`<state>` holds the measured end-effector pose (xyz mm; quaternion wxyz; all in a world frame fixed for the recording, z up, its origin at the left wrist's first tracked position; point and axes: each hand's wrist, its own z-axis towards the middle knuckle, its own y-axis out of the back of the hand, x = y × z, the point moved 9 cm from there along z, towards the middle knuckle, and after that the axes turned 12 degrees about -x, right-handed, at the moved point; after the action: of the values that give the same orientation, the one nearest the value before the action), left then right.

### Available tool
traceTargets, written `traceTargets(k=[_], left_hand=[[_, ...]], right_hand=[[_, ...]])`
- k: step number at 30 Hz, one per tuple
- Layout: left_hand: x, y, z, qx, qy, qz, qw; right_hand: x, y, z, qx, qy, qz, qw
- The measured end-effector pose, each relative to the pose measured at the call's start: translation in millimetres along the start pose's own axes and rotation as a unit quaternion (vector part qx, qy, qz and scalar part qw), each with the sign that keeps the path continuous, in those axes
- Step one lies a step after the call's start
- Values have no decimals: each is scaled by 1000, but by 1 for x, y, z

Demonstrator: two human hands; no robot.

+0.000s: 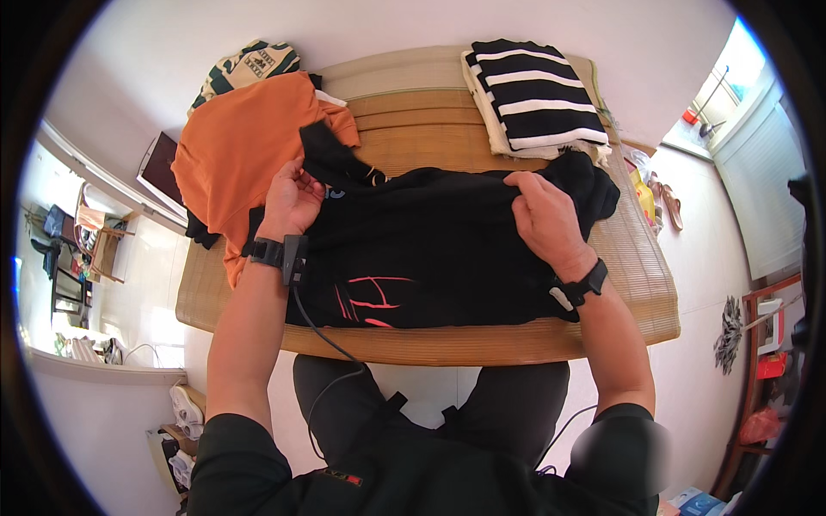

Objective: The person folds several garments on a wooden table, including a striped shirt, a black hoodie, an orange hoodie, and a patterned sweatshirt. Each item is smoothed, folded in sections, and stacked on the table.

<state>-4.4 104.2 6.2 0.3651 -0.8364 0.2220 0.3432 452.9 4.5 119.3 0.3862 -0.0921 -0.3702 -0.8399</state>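
Note:
A black garment [439,245] with pink line markings lies spread sideways over a bench covered with a woven mat [413,345]. My left hand [293,197], palm partly up with curled fingers, is at its left end and grips the black fabric near a raised dark flap. My right hand [545,219] has its fingers bent down onto the upper right part, pinching the cloth. An orange garment [239,148] lies in a heap beyond my left hand. Behind my right hand, folded black-and-white striped clothing [542,93] is stacked on cream fabric.
A patterned cream and green garment [258,64] lies behind the orange one, against the wall. Cables run from my wrist devices past my legs. Slippers [671,206] and bags are on the floor at right, near a wooden shelf [742,387]. White shoes [186,413] stand at lower left.

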Motion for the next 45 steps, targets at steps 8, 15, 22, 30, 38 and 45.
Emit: traceTargets(k=[8,15,22,30,38,45], left_hand=[[-22,16,-3,1,-58,354,933],[-16,14,-24,144,-87,524,835],[-32,-37,-19,211,-508,679,486],[-107,-38,-25,236,-80,240,938],[-90,59,-6,145,-29,598,788],[-74,62,-30,118,-219,688,682]], right_hand=[[20,23,-2,-36,63,-89,993],[-33,8,-16,36,-258,86,962],[-37,3,-19,27,-256,146,955],[-25,18,-12,26,-89,19,995],[-4,-8,-43,167,25,-72,983],[4,-6,-39,122,56,-92,987]])
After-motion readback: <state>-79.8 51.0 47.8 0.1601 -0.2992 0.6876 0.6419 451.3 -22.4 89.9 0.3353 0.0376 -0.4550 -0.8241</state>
